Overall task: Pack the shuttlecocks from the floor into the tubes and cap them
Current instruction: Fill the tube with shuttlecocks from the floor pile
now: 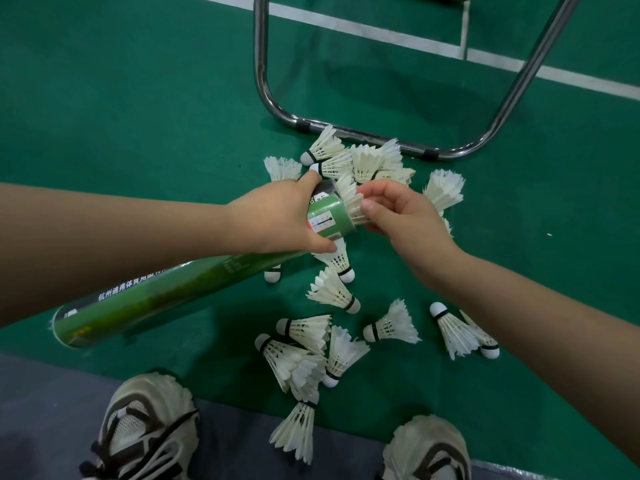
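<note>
A long green tube (166, 296) slants from lower left up to the centre, held off the floor. My left hand (273, 220) grips it near its open far end. My right hand (398, 213) pinches the feathers of a white shuttlecock (355, 206) that sits partly inside that open mouth. Several loose white shuttlecocks (332, 292) lie scattered on the green floor below and beyond the hands, with a cluster (363, 161) just past the tube. No cap is visible.
A chrome chair frame (349, 133) rests on the floor right behind the far cluster. White court lines (381, 32) cross the green floor (121, 109) at the top. My two shoes (145, 431) stand at the bottom edge on a grey strip.
</note>
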`<state>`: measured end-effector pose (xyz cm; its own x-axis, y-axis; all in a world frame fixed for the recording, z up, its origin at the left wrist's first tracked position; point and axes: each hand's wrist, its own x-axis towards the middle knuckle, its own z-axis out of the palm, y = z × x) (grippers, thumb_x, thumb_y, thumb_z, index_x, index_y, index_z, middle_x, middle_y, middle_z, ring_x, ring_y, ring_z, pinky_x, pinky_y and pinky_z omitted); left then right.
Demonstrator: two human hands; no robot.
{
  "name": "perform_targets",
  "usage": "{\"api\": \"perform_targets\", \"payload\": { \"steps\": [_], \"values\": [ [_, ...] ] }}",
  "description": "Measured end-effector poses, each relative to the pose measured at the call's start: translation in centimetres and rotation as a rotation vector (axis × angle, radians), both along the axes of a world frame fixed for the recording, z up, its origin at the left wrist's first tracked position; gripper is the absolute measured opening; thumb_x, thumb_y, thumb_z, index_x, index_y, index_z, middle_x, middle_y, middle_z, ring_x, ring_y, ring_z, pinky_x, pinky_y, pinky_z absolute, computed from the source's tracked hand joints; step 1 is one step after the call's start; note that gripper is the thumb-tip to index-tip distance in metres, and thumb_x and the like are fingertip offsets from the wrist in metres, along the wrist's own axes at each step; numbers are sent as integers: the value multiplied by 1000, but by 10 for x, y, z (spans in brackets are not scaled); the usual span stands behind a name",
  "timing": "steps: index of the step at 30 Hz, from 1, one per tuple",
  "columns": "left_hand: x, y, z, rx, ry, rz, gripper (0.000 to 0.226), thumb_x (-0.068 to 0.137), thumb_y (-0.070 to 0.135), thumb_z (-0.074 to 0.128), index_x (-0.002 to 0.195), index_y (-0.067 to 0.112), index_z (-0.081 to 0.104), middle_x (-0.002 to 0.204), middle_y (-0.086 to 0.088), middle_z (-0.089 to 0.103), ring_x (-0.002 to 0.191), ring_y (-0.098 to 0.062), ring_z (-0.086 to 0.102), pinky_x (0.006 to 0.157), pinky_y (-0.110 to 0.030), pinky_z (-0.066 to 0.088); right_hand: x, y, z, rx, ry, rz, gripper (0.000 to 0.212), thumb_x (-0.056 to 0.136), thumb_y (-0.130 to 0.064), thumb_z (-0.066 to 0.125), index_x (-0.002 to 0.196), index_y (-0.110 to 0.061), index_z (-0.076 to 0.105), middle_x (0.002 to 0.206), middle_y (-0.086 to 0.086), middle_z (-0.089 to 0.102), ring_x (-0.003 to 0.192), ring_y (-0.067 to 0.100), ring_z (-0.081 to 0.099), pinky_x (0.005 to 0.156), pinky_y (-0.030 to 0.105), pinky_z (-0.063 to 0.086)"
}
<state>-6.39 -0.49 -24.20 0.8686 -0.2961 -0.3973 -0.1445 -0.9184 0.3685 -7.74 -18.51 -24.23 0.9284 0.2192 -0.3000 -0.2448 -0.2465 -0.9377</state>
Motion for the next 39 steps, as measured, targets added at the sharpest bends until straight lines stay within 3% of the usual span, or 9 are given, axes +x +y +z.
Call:
{"api": "perform_targets", "payload": {
  "steps": [4, 8, 12, 17, 21, 23, 25, 32, 39],
  "values": [
    [-4, -7, 4, -12, 1, -56, 86, 66, 62, 72, 129, 17, 34, 106, -4, 60, 81, -18, 58, 77, -40, 52, -1, -2, 1, 70, 133, 209, 10, 91, -22, 55, 91, -21, 66, 86, -7, 68, 78, 0, 62, 78, 14, 47],
    [-8, -8, 12, -25, -10, -94, 81, 66, 60, 73, 125, 19, 37, 109, -4, 60, 87, -20, 58, 78, -39, 51, 3, -7, 5, 172, 281, 383, 31, 74, -20, 58, 101, -6, 65, 97, 5, 67, 86, 9, 64, 80, 15, 49],
    [-11, -9, 16, -57, -2, -87, 76, 65, 57, 74, 121, 19, 40, 102, -1, 61, 85, -19, 58, 75, -38, 52, 1, 4, 4, 155, 323, 475, 12, 86, -8, 59, 97, -9, 64, 93, 3, 66, 86, 10, 63, 86, 20, 49],
    [-12, -1, 13, -50, -20, -71, 72, 66, 55, 74, 118, 16, 42, 100, -2, 62, 82, -18, 59, 71, -35, 51, 5, 19, 2, 95, 332, 506, 10, 91, -14, 54, 90, -13, 64, 87, 0, 65, 81, 8, 61, 88, 23, 45],
    [-5, 15, 9, -6, -51, -52, 79, 67, 58, 73, 125, 18, 37, 107, -3, 59, 85, -19, 57, 75, -36, 50, 9, 26, -5, -22, 152, 291, 28, 96, -30, 45, 92, -13, 67, 90, 3, 69, 78, 5, 62, 83, 23, 47],
    [-1, 25, 6, 19, -48, -22, 81, 66, 60, 72, 125, 19, 37, 104, -3, 59, 83, -20, 57, 75, -38, 51, 16, 22, -10, -77, 83, 136, 25, 96, -30, 43, 93, -20, 66, 89, -3, 69, 77, 1, 62, 74, 18, 48],
    [0, 35, 1, 42, -35, -2, 83, 66, 63, 71, 126, 18, 36, 106, -5, 59, 83, -21, 57, 76, -41, 52, 24, 14, -22, -219, 32, 72, 19, 94, -29, 47, 94, -24, 65, 93, -6, 68, 85, 5, 62, 79, 22, 47],
    [-1, 55, -8, 70, -30, 19, 85, 67, 65, 69, 127, 15, 36, 106, -9, 58, 84, -24, 57, 77, -43, 51, 11, 15, -66, -852, -115, 640, 40, 90, -20, 51, 128, -28, 51, 131, -3, 51, 105, 14, 55, 87, 30, 45],
    [0, 74, -17, 99, -19, 71, 86, 64, 66, 70, 125, 16, 36, 104, -7, 62, 82, -23, 59, 74, -44, 52, -8, 48, -75, -872, -447, 1063, 41, 91, -18, 45, 131, -24, 49, 127, 0, 55, 116, 21, 48, 94, 34, 41]
  ]
}}
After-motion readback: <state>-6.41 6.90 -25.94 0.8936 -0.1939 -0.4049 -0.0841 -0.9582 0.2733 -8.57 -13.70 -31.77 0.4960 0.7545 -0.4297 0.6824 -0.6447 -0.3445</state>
